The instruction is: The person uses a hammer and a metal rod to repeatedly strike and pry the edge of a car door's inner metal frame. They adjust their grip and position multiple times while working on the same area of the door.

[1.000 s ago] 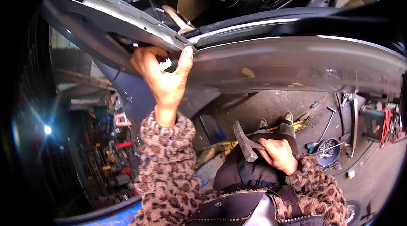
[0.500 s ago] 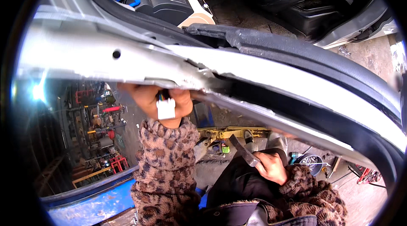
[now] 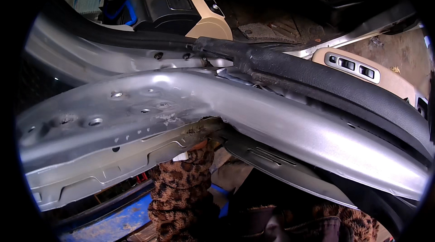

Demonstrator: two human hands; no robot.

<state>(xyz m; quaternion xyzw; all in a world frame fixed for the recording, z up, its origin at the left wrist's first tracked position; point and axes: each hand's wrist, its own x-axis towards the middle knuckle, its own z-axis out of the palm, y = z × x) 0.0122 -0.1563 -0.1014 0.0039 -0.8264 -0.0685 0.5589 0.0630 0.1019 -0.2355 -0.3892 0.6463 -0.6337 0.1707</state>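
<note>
Gleaming silver door panel (image 3: pixel 235 115), dented; left hand likely hidden.

Silver sheet-metal car body panel (image 3: pixel 190 119), bare w/ holes and dents, spans the view diagonally, ragged lower edge at centre, black trim along its upper side.

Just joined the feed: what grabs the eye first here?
A bare silver sheet-metal car door frame, dotted with holes, sweeps across the middle. Above it runs a black rubber trim strip, with a beige switch panel at upper right. Below, a leopard-print sleeve reaches up behind the metal; both hands are hidden.
</note>
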